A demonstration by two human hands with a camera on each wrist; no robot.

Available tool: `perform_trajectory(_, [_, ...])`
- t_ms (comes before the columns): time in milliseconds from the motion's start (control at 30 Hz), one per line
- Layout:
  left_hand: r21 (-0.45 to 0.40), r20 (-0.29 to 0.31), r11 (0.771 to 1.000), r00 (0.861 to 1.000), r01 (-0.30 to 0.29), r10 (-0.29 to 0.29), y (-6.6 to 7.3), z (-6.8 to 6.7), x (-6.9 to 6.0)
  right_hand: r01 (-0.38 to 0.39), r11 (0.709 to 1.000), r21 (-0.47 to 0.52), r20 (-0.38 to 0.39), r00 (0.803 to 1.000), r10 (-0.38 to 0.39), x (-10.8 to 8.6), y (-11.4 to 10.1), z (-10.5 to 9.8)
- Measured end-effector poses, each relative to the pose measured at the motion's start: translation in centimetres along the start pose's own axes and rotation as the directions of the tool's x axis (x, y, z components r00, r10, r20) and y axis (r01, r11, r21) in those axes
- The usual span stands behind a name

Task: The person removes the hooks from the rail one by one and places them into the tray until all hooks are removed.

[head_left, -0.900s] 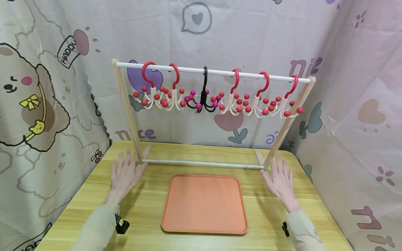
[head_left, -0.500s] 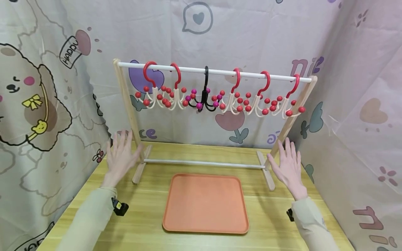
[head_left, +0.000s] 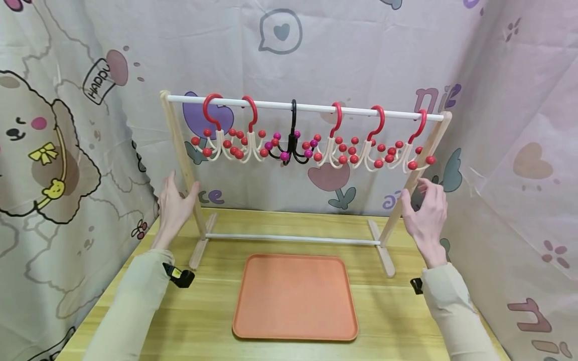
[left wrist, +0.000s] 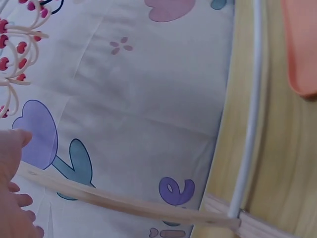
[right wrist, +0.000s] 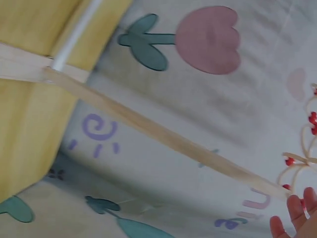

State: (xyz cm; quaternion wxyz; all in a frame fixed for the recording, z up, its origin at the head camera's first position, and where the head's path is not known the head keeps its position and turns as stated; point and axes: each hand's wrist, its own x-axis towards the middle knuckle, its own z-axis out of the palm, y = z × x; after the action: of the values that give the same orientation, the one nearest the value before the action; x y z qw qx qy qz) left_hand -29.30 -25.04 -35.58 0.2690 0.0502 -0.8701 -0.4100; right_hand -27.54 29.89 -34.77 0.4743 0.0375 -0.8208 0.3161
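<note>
A small rack with wooden posts and a white top rod stands on the table. From the rod hang several red-and-cream multi-prong hooks with red ball tips, and one black hook with magenta tips. My left hand is raised beside the left post, thumb apart from the fingers. On the other side, my right hand is up near the right post, its fingers loosely bent. Neither hand holds anything; whether they touch the posts is unclear. Fingertips also show in the left wrist view and right wrist view.
An orange tray lies on the wooden table in front of the rack. A white lower rod joins the rack's feet. Patterned cloth hangs behind and at both sides.
Both hands have risen from low beside the rack's feet to partway up its posts. The right hand's fingers have gone from straight to loosely bent. Hooks and tray stay in place.
</note>
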Motion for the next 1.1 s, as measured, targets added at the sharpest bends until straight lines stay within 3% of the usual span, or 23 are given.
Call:
perform_trajectory(167, [-0.119,-0.047,0.992,0.998,0.036,-0.042,0.7,0.1,1.0,-0.008,0.997,0.074,-0.098,0.995,0.016,2.3,-1.7,-0.3])
perform_trajectory(333, [-0.181,-0.104,0.983,0.994,0.007,-0.027,1.2,0.3,1.7,-0.023,0.99,0.139,-0.136,0.99,0.042,4.5,-3.0,-0.5])
perform_trajectory(667, [-0.21,-0.215,0.977,0.976,-0.026,-0.021,1.6,1.0,2.8,-0.121,0.984,0.129,-0.036,0.991,0.127,8.2,-4.7,-0.2])
perform_trajectory(833, [-0.212,-0.283,0.977,0.959,-0.03,-0.032,1.9,1.2,3.5,-0.148,0.979,0.14,-0.023,0.988,0.152,9.8,-5.3,0.0])
perform_trajectory(1100, [-0.162,-0.34,0.987,0.937,0.024,-0.078,1.9,1.2,4.1,-0.204,0.971,0.126,0.006,0.979,0.205,11.4,-5.6,0.2])
